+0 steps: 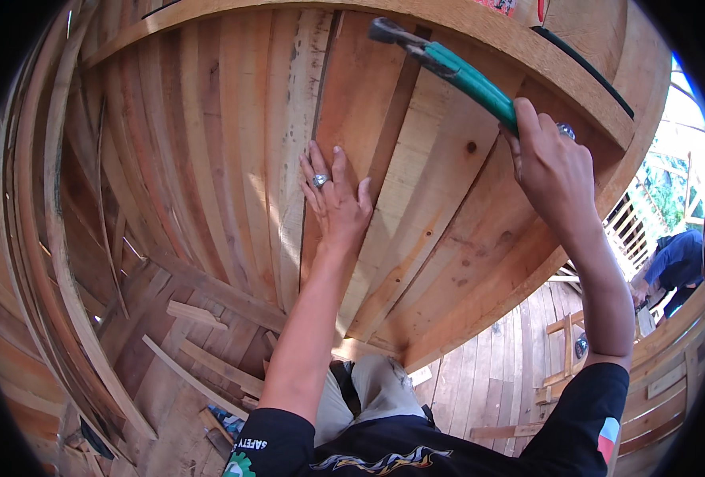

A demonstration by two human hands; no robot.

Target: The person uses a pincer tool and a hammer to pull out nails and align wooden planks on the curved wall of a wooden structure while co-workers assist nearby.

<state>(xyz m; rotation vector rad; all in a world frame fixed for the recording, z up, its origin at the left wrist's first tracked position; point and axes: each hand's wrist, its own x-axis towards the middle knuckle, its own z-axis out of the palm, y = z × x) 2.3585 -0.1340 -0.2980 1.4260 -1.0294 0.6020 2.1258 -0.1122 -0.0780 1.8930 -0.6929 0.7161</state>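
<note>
My right hand (555, 155) is closed round the handle of a claw hammer (464, 75), raised at the upper right in front of a wall of upright planks. Its handle is green and its dark metal head points to the upper left. My left hand (335, 195) lies flat against a brown plank (360, 87) of that wall, fingers spread, a ring on one finger. Beside that plank runs a paler, stained board (303, 87). I cannot make out any nail near either hand.
A thick wooden rail (480, 36) crosses the top, with a black strip (583, 71) on it. Long battens (70, 238) lean at the left. Wood offcuts (197, 316) lie on the plank floor. Far right, another person (674, 266) in blue bends near a wooden frame (569, 350).
</note>
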